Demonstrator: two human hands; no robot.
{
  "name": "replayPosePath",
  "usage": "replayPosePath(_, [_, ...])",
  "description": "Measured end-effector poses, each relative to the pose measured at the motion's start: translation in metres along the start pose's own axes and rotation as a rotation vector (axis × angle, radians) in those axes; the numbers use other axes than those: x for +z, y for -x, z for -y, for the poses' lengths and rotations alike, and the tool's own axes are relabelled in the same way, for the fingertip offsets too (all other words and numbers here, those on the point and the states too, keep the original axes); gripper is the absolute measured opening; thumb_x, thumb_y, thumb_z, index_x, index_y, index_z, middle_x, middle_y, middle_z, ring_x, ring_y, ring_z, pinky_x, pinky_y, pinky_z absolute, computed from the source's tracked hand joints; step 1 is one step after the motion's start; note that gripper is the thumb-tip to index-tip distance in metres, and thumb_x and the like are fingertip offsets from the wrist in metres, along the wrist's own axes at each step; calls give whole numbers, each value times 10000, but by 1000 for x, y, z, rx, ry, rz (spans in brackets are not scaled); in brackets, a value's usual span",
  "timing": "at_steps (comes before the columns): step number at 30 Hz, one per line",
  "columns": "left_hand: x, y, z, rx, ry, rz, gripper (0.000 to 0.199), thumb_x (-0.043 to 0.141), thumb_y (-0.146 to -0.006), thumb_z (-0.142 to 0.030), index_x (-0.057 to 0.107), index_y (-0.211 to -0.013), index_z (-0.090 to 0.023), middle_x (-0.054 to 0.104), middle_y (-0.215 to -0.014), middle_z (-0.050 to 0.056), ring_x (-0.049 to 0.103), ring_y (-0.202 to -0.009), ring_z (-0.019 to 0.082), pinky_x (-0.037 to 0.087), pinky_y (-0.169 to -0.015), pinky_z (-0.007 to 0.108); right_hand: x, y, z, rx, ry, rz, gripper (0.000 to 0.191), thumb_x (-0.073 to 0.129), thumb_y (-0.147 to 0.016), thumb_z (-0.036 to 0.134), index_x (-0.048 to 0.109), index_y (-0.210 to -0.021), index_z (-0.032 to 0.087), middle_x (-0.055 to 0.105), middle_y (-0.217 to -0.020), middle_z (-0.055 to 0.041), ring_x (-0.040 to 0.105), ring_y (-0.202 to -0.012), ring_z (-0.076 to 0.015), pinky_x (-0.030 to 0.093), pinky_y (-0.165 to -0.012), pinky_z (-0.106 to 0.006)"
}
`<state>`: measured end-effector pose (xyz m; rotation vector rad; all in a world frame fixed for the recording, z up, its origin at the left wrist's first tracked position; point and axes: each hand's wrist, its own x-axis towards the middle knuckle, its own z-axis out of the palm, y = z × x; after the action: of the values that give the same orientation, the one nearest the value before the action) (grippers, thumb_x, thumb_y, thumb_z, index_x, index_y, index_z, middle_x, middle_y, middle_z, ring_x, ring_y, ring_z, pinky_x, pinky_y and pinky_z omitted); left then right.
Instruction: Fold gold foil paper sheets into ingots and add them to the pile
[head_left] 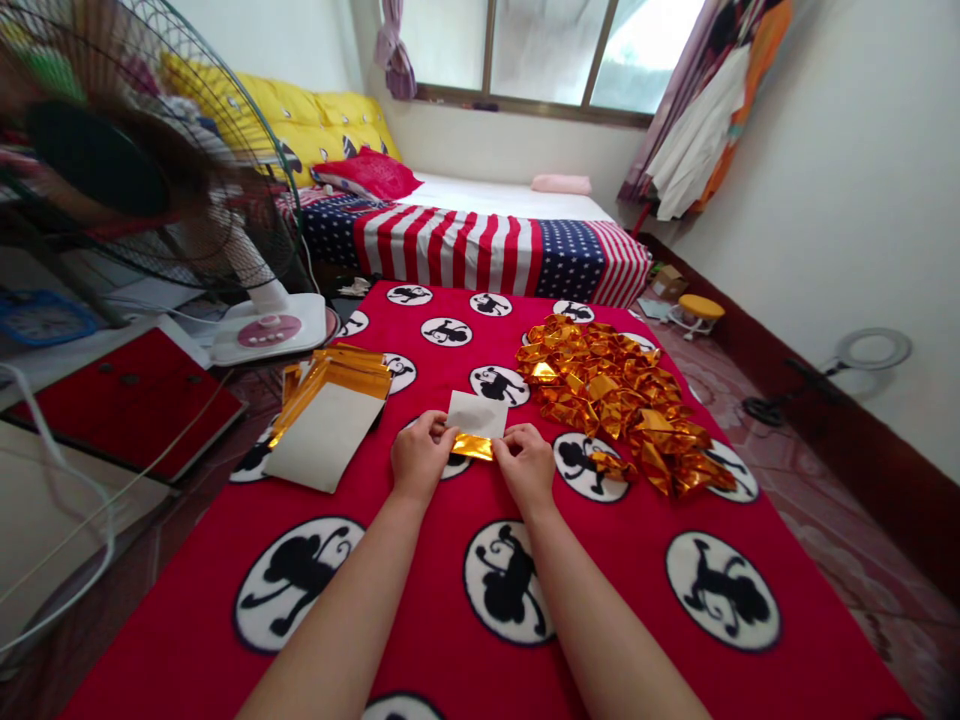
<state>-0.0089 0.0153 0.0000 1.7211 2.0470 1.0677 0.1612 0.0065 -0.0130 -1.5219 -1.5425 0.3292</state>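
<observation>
Between my hands lies a small sheet of gold foil paper (pixel 478 412), its pale grey back up and its near edge folded over to show a shiny gold strip. My left hand (pixel 421 452) pinches the left end of that fold. At the right end, my right hand (pixel 527 464) pinches it with thumb and fingers. To the left sits a stack of foil paper (pixel 322 430), gold edges fanned beneath a pale top sheet. A heap of folded gold foil pieces (pixel 600 380) spreads to the right, with one loose folded piece (pixel 611 465) nearest my right hand.
A red cloth with monkey prints (pixel 600 570) covers the table. On the left a fan (pixel 262 325) stands close to the table's edge. Beyond the table is a bed (pixel 450 250) with a striped, starred cover. A ring light (pixel 874 350) stands at the right wall.
</observation>
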Motion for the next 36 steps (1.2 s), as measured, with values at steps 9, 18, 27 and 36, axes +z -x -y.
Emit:
replayPosePath(9, [-1,0,-1,-11,17,14,229,707,-780,-305,687,-997,-235,756,-816,17,705,-771,180,459,-645,241,-1,0,2,5,2,10,205,645,-786,250,633,-585,209,664,-788,-6,608,-704,-150,421,-638,-261])
replayPosePath(18, [0,-1,2,-12,48,22,237,706,-781,-312,687,-1002,-229,753,-809,28,703,-770,185,473,-659,244,-2,-1,2,0,-23,14,200,637,-796,256,644,-601,213,672,-794,-15,610,-702,-154,434,-655,-263])
replayPosePath(27, [-1,-1,0,-5,34,23,229,703,-786,-315,692,-994,-220,753,-805,28,705,-768,187,470,-658,249,-1,0,-1,0,-21,20,196,630,-806,252,650,-616,208,672,-796,-15,607,-703,-152,428,-657,-259])
replayPosePath(36, [-1,-2,1,-8,51,29,220,700,-785,-307,687,-987,-221,749,-795,24,699,-756,178,473,-672,243,-1,0,-1,-5,-31,20,199,626,-806,248,640,-610,211,671,-797,-11,608,-713,-152,430,-662,-258])
